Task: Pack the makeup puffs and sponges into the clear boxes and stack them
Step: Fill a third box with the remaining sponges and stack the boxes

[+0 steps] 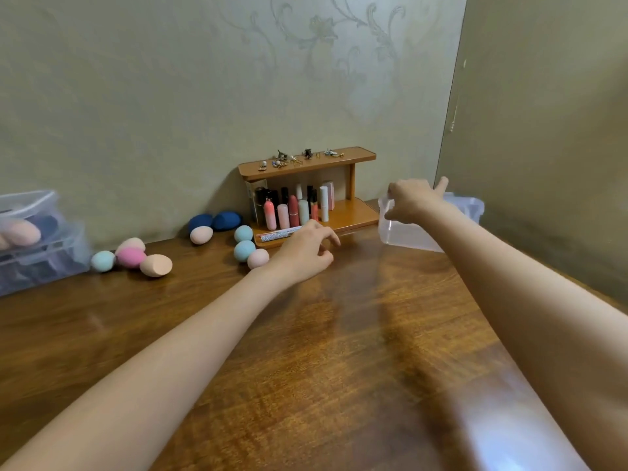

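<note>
My right hand pinches the clear plastic box's rim, left hand loosely spread; I should drag it level toward the egg-shaped sponges.

A wooden two-level shelf is placed on the brown desk at 12 o'clock. Lipsticks are kept upright on its lower level, small jewellery on top. Patterned wallpaper is seen behind.
</note>
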